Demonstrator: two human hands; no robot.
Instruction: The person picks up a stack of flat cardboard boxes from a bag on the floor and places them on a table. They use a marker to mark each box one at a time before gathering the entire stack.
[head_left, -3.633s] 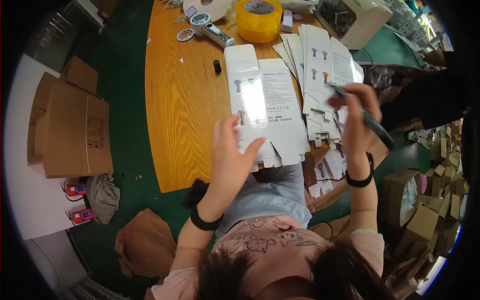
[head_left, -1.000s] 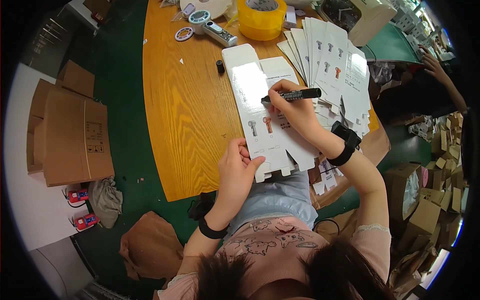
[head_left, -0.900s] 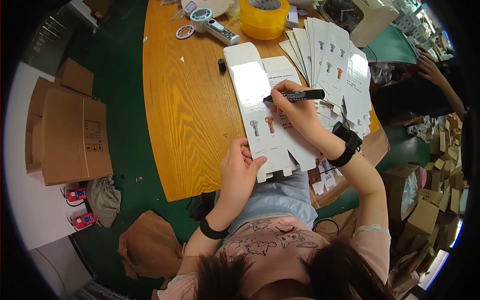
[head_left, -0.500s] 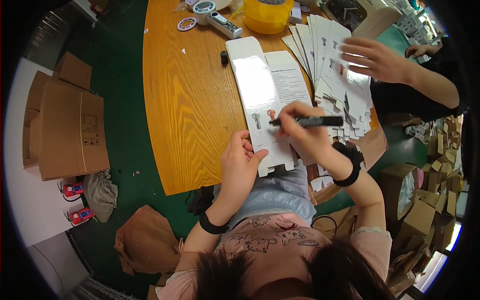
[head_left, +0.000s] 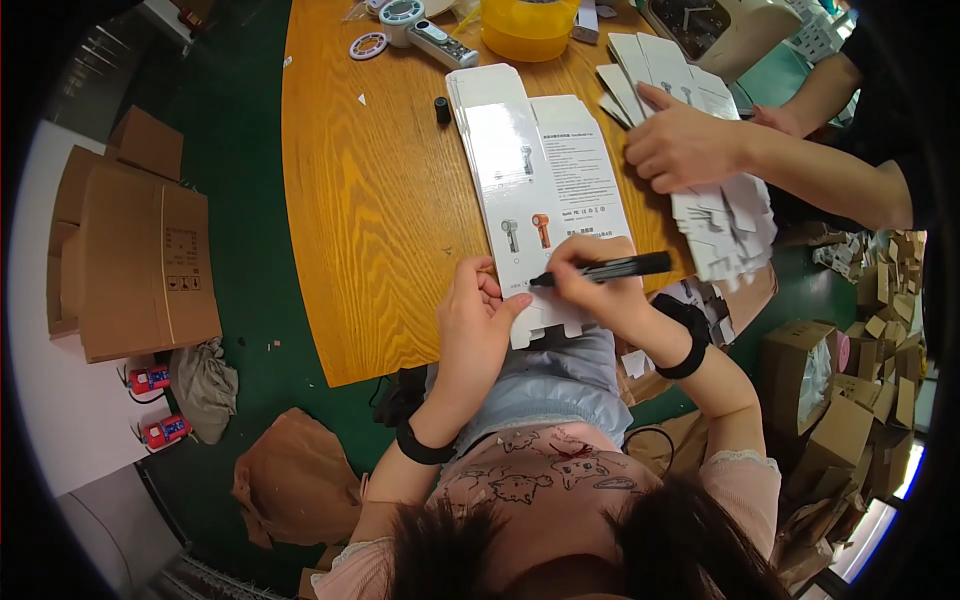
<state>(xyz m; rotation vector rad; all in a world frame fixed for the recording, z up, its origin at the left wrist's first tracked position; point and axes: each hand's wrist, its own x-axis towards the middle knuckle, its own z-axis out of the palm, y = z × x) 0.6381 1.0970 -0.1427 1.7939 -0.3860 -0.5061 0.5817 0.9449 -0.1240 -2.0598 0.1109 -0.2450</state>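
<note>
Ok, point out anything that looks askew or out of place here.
The stack of flat white boxes under the co-worker's hand has uneven, fanned edges. Crumpled brown paper lies on the floor, like discarded packing. The printed carton at the left hand shows no visible damage.

A wooden table (head_left: 370, 200) stands on green floor (head_left: 255, 250).

A wide yellow roll of tape (head_left: 525, 35) and a pale handheld fan (head_left: 440, 45) lie on the brown wood-grain surface (head_left: 365, 230) near a cream-cased, dark-faced clock (head_left: 755, 30), while a brown cardboard carton (head_left: 145, 265), two red fire extinguishers (head_left: 150, 380) and a crumpled greyish cloth bundle (head_left: 205, 395) sit at the left.
</note>
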